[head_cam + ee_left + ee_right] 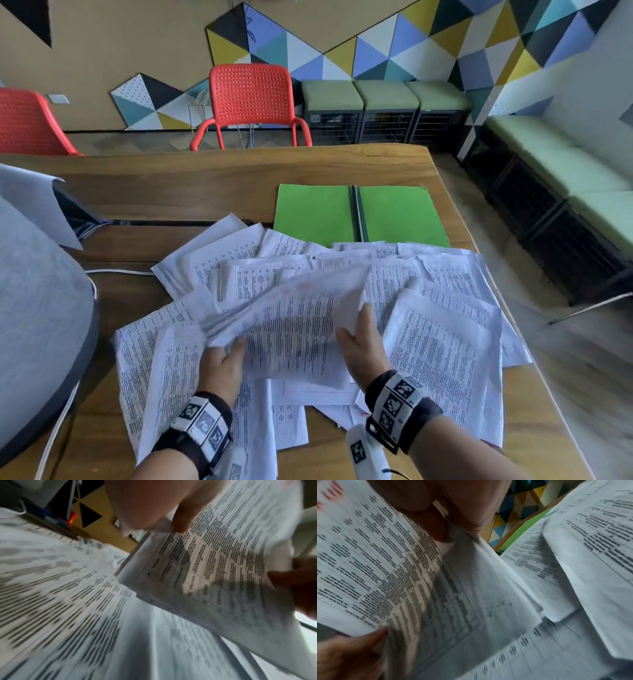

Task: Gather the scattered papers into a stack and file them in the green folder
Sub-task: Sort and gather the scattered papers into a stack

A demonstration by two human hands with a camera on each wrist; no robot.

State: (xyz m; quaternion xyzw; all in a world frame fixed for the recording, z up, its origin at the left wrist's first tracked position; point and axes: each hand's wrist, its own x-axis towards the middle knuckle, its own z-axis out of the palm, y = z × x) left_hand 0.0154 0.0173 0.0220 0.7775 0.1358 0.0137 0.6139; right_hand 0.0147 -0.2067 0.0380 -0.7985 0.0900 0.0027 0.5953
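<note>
Papers (291, 329) are light, floppy and slippery: left hand (221, 365) and right hand (363, 346) each pinch the bundle's side edge; squaring them needs support underneath.

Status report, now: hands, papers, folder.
Left hand and right hand both grip a partial stack, lifted. Loose papers lie scattered on the table. Green folder open, unobstructed.

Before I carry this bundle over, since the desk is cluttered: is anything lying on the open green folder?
Nothing visible lies on the green folder, apart from loose papers overlapping its near edge, between it and the held bundle.
</note>
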